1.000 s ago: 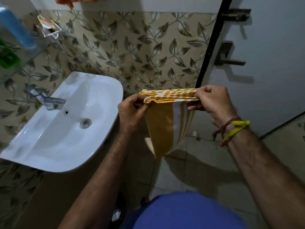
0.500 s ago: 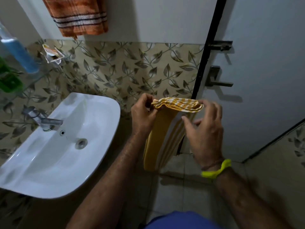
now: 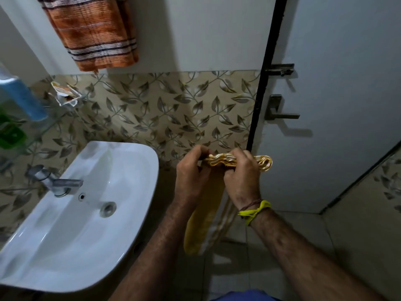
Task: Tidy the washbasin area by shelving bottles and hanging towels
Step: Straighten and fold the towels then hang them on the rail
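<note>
- The white ceramic washbasin (image 3: 65,235) filled the lower left, its rim and bowl bare apart from the steel tap (image 3: 63,183) and drain.
- On the wall above it an orange towel with dark and pale stripes (image 3: 95,33) already hung, so one towel looked dealt with.
- A glass shelf (image 3: 26,135) at the far left carried a blue plastic bottle (image 3: 19,96) and something green, too blurred at the edge to name.
- The yellow-and-white striped cloth towel (image 3: 204,222) was held in front of the person, right of the basin and before the grey door (image 3: 347,105).
- A second earlier its top edge was stretched wide between the hands; by this moment the hands had closed together and the edge was bunched into tight pleats, the view having tipped up toward the wall. That read as gathering the towel ready for hanging, which was not yet done.
- The gathered top edge ran left to right; the towel's long axis hung straight down toward the floor, narrow and folded.
- The left hand (image 3: 191,177) was curled closed, pinching the left end of the pleats.
- The right hand (image 3: 243,179) was clenched over the bundle, a loop of cloth poking out past it to the right.
</note>
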